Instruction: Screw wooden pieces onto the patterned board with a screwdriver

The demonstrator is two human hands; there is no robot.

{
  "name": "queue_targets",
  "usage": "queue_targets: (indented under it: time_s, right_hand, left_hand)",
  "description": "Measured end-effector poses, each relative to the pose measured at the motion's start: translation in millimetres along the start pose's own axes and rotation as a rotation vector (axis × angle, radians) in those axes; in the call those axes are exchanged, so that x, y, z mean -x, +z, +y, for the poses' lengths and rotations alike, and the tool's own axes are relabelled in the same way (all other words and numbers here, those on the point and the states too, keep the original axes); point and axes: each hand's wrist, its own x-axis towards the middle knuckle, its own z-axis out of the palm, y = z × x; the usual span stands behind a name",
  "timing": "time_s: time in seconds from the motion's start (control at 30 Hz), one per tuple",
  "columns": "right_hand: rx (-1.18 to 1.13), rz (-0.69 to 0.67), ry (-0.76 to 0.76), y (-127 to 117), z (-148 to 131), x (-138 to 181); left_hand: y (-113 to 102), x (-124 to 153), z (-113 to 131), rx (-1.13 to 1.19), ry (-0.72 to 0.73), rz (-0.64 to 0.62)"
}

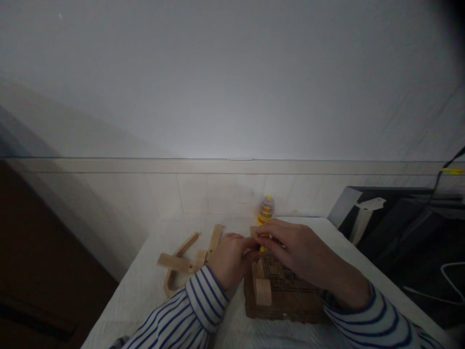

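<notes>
My left hand (228,261) is closed, its thumb and fingertips pinched together beside the other hand; whatever they grip is hidden. My right hand (296,249) pinches a small yellow piece (262,248), mostly covered by the fingers, so its kind cannot be told. Both sets of fingertips meet above the left edge of a dark brown wooden board (283,311) with a carved line pattern. Under the hands on this board is a pale wooden piece with a squared block (263,293) at its near end. Just beyond the fingers stands a yellow container with a clear domed top (266,208).
Left of my left hand, several pale wooden pieces (174,262) lie on the white-covered table (134,291), some with holes. A white wall (218,191) rises behind the table. Dark flat items (410,228) and a white cable (450,276) are at the right.
</notes>
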Motion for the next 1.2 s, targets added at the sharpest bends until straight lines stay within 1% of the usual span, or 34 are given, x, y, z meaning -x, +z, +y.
queue_targets:
  time_s: [0.2, 0.33, 0.4, 0.5, 0.67, 0.8, 0.87, 0.97, 1.2]
  right_hand:
    - [-0.065, 0.032, 0.02, 6.5, 0.0, -0.1]
    - [-0.087, 0.018, 0.043, 12.4, -1.3, 1.4]
    - [-0.087, 0.007, 0.041, 14.6, -0.8, 2.6]
    - [-0.079, -0.006, 0.014, 16.2, 0.4, 4.3]
    - [-0.06, -0.019, -0.017, 16.3, -0.2, 5.3]
    - [-0.039, -0.012, -0.022, 15.7, 0.7, 4.6]
    - [-0.028, -0.008, -0.021, 14.7, 1.8, 4.7]
    - [-0.018, -0.019, -0.019, 12.1, 2.8, 5.3]
    - [-0.038, -0.041, -0.007, 6.5, 3.5, 6.3]
  left_hand:
    - [1.7, 0.8, -1.0, 0.072, 0.005, 0.007]
    - [0.2, 3.2, -0.3, 0.11, -0.017, 0.003]
    - [-1.3, 5.8, -0.9, 0.127, -0.054, 0.015]
    - [-1.3, 11.5, -4.7, 0.093, -0.167, 0.066]
    - [10.1, 19.6, -9.0, -0.012, -0.225, 0.036]
    - [21.7, 20.2, -4.0, 0.015, -0.198, 0.006]
    - [25.2, 19.3, -1.7, 0.042, -0.176, -0.036]
    - [27.7, 18.6, -1.1, 0.071, -0.193, -0.086]
    - [39.1, 24.0, -9.7, 0.122, -0.148, -0.004]
